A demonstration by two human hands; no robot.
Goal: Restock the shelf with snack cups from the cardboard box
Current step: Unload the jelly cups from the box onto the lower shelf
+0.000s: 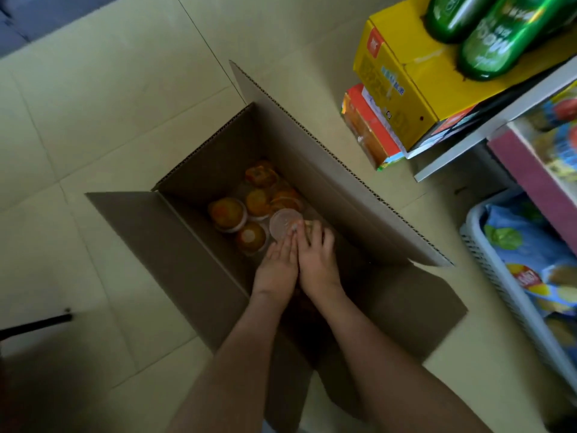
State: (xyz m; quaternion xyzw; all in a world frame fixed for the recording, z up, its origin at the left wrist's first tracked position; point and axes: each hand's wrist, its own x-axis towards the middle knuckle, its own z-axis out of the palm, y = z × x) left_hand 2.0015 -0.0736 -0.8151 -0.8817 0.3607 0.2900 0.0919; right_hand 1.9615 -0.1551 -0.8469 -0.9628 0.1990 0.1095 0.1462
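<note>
Fingers [290, 245] of your left hand [276, 267] lay straight and pressed together, tips resting on the pale snack cup [282, 226]; no pinch was visible. Your right hand [317, 260] sat flush against the left, fingers bent, knuckles up, over the cup's 3 o'clock edge. With the blur, you could not tell whether they gripped the cup or only covered it.

Location: the pale cup lay round face up, low in the cardboard box [312, 170], touching the orange snack cups [228, 212]. These were loose and tilted, spread from the cup's 9 o'clock to its 12 o'clock. The box stood open on the tiled floor [93, 120], flaps out. The shelf [487, 132] was at 2 o'clock of the box, well apart, carrying a yellow carton [402, 89] and green bottles [499, 39]. A white basket [505, 295] of snack bags sat at 4 o'clock.

Judged step: gathering the pale cup for the lift.

Risks:
- Slip. Flat fingertips on a smooth face give little hold; if your right hand had no real grip, the cup would likely drop onto its neighbours.
- Crowding. Both hands pressed together on one cup left neither free to steady the rest.
- Snag. The raised flap at 1 o'clock lay on the path toward the shelf; a low carry could clip it.
</note>
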